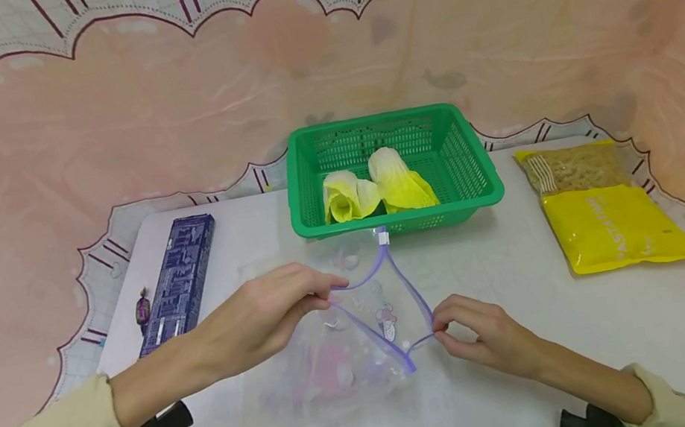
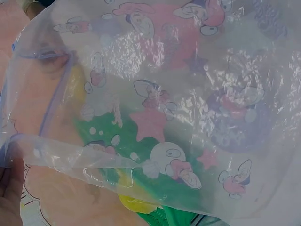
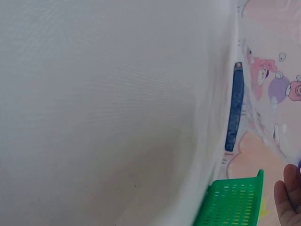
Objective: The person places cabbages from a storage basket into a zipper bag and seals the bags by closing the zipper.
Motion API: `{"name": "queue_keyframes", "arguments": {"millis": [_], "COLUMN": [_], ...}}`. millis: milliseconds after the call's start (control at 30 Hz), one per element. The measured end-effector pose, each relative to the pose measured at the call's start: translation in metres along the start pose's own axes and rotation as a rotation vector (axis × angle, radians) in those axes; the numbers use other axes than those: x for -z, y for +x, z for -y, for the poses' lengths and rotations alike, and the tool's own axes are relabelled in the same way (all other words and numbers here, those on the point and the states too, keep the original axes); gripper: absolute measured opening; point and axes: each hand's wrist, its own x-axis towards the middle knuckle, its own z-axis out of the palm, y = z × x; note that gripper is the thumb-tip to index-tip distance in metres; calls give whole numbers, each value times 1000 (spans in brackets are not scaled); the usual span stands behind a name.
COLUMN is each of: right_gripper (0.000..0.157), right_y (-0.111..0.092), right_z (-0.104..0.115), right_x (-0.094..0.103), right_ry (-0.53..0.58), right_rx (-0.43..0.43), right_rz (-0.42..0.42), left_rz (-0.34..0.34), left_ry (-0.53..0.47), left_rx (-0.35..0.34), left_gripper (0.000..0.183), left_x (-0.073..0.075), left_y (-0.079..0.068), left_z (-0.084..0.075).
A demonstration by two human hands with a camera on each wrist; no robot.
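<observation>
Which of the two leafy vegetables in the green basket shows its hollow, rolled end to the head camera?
The left vegetable in the head view: its yellow-green leaves curl round a visible opening. The right vegetable shows no such opening.

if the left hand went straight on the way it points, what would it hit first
Probably the opposite rim of the bag, pinched by the right hand, though depth is hard to judge.

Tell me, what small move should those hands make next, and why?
Perhaps the right hand should release the clear bag and reach for a leafy vegetable in the green basket: the bag's mouth stands open, and the left hand also pinches its rim.
</observation>
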Motion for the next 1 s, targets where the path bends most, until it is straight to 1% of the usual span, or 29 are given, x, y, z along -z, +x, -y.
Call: {"name": "queue_keyframes", "arguments": {"millis": [100,200,267,333,433,533,667,833,900,1000], "right_gripper": [23,15,10,6,8,7,10,21,21,20], "right_y": [1,1,2,2,3,3,2,3,5,8], "right_z": [1,1,1,1,1,1,1,3,4,5], "right_x": [0,-1,-1,-1,-1,0,0,2,3,4], "right_ry": [6,4,4,4,3,7,5,-21,-27,-26], "right_rx": [2,2,7,21,50,35,-2,5,15,24], "right_rz": [-13,-26,-40,-56,-80,-81,-67,-70,-78,-87], "left_rz": [-22,-78,-117,-140,-137,-132,-175,-230,-242,-254], "left_ry": [17,43,63,71,77,89,112,125,131,128], "left_rx": [-11,-23,-9,21,78,114,134,170,190,203], "left_gripper": [23,23,24,22,19,15,9,13,19,19], "left_x": [1,3,4,7,9,10,10,12,13,14], "left_y": [-1,-1,-1,-2,-5,-7,-9,-13,-15,-17], "left_z": [0,0,1,2,3,2,1,-2,-3,-4]}}
